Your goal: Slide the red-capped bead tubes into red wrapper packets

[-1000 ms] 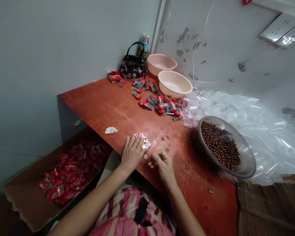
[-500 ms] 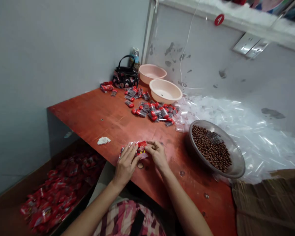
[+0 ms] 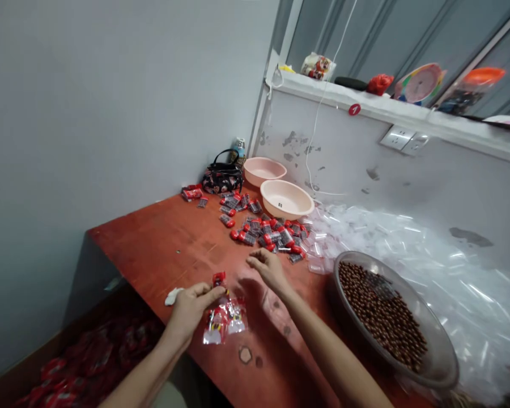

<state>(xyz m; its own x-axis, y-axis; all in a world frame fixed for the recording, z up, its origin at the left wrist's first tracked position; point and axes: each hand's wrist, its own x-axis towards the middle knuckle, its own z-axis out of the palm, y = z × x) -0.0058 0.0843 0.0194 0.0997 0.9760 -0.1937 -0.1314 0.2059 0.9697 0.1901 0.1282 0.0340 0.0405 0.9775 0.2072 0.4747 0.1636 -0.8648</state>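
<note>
My left hand [image 3: 192, 306] pinches the red top of a clear plastic packet [image 3: 223, 317], which hangs from my fingers just above the red-brown table [image 3: 161, 243]. My right hand [image 3: 268, 267] hovers over the table with its fingers loosely spread and nothing in them. It reaches toward a heap of small red-capped packets [image 3: 267, 231]. A clear bowl of small brown balls [image 3: 382, 311] stands to the right of my right arm.
Two pink basins [image 3: 285, 199] and a black handbag [image 3: 223, 177] stand in the far corner. A drift of empty clear bags [image 3: 408, 243] lies along the wall. A white scrap [image 3: 173, 294] lies near the table edge. A box of red packets [image 3: 85, 362] sits below left.
My left hand has lifted the packet off the table and moved it left. My right hand let go and moved forward toward the heap. The camera tilted up.
</note>
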